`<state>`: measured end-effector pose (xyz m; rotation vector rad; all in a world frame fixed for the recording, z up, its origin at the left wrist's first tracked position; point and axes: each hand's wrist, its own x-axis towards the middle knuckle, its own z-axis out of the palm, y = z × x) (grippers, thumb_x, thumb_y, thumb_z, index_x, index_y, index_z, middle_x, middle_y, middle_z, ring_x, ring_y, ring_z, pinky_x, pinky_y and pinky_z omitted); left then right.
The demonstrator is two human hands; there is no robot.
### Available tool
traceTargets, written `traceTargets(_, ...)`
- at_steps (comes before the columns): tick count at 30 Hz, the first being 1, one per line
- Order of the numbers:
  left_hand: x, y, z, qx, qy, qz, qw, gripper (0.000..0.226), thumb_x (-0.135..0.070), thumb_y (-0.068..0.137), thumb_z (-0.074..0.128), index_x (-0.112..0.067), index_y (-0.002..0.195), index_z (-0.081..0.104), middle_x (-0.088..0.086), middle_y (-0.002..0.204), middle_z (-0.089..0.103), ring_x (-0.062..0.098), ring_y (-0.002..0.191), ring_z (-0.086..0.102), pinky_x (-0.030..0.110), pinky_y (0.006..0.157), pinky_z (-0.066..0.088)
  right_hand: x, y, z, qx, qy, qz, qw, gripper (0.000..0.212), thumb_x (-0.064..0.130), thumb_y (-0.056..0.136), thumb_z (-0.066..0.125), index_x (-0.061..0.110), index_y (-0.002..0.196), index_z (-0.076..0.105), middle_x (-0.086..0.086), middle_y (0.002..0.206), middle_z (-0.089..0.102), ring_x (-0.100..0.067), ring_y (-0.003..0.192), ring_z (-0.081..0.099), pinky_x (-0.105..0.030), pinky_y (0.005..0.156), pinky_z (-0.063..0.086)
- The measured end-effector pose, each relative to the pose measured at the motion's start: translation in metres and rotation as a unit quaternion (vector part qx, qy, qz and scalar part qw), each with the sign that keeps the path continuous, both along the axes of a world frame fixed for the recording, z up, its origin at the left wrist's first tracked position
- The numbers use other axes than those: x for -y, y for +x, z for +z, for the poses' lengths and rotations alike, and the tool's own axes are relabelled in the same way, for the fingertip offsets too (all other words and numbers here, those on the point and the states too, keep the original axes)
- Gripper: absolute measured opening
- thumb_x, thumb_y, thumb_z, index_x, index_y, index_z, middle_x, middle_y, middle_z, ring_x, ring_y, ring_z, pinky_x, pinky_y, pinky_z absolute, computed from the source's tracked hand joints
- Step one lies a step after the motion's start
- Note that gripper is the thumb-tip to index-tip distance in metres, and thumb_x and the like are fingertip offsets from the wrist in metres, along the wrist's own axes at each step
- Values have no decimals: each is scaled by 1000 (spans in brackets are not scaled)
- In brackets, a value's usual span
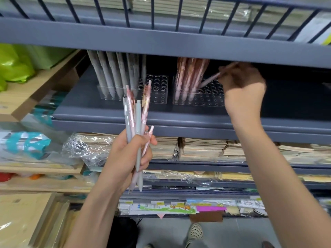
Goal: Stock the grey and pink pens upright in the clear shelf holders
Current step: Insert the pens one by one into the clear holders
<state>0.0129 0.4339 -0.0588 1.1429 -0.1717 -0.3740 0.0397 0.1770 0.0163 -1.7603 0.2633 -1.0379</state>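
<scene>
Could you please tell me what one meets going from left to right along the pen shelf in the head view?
The grey pens standing in the left clear holder, that holder's empty holes, pink pens standing in the right clear holder, a tilted pink pen, the right hand pinching it.

On the shelf (89, 109), the left holder (161, 98) stands just beside the right holder (209, 102).

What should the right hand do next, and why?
Probably tip the pink pen upright and lower it into a free hole of the right holder. The right hand pinches it slanted, its tip beside the standing pink pens.
</scene>
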Motion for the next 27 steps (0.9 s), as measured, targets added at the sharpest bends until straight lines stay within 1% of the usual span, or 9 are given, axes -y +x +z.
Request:
traceTargets(2,0,-1,0,8,4,-1,1000,20,-10,93,58,-23,85,71,13,79,62,11,39,37,18,33,31,-1,8,0,-69,-97,-25,993,17,5,89,57,4,100,70,-7,95,71,-2,81,64,-11,79,44)
traceTargets(4,0,-3,1,11,4,2,1000,21,-11,94,58,-24,84,72,16,80,61,10,39,37,18,33,31,-3,15,2,-158,-217,-60,961,23,17,94,51,13,110,68,-8,103,70,-18,94,62,-4,70,34)
traceTargets(7,-1,-4,1,18,14,0,1000,11,-12,94,58,-18,90,67,16,79,61,10,38,36,17,33,30,-9,22,12,-265,-301,-67,914,28,16,99,40,9,119,58,-19,108,67,-39,101,57,-28,73,37)
traceTargets(10,-3,-4,-3,29,30,-7,999,7,-10,98,54,-3,96,57,9,67,60,10,37,36,17,33,31,-15,22,22,-288,-338,-55,894,27,13,100,36,1,115,55,-27,109,62,-43,101,54,-33,73,32)
traceTargets(13,-4,-4,-5,32,36,-13,999,11,-8,100,51,2,104,53,3,57,59,9,36,37,17,33,31,-17,22,23,-305,-330,-37,893,26,13,99,38,1,113,55,-25,112,61,-41,105,52,-30,74,29)
traceTargets(17,-3,-4,-7,38,35,-30,998,13,-12,93,59,-8,104,53,10,80,67,12,39,39,19,33,31,-10,16,16,-281,-266,-49,921,23,17,95,49,11,113,63,-11,101,70,-36,103,60,-24,79,40)
traceTargets(21,-2,-4,-10,33,32,-72,996,14,-15,89,61,-21,102,60,11,81,66,13,38,39,18,33,30,-21,-12,4,-125,-46,21,991,19,12,82,58,21,93,70,7,77,70,-15,72,67,-25,70,53)
traceTargets(24,4,-5,-11,40,29,-98,994,14,-12,90,61,-26,91,64,10,80,66,13,38,39,18,33,30,-41,-30,-4,-205,24,215,954,9,27,86,67,21,84,74,2,78,76,-9,65,67,-25,60,56)
traceTargets(27,14,-7,-11,40,24,-120,992,16,-12,88,62,-28,90,65,11,79,66,13,38,40,18,34,30,-53,-37,-11,-261,30,273,925,18,35,85,74,18,88,77,2,80,76,-9,68,67,-23,61,54)
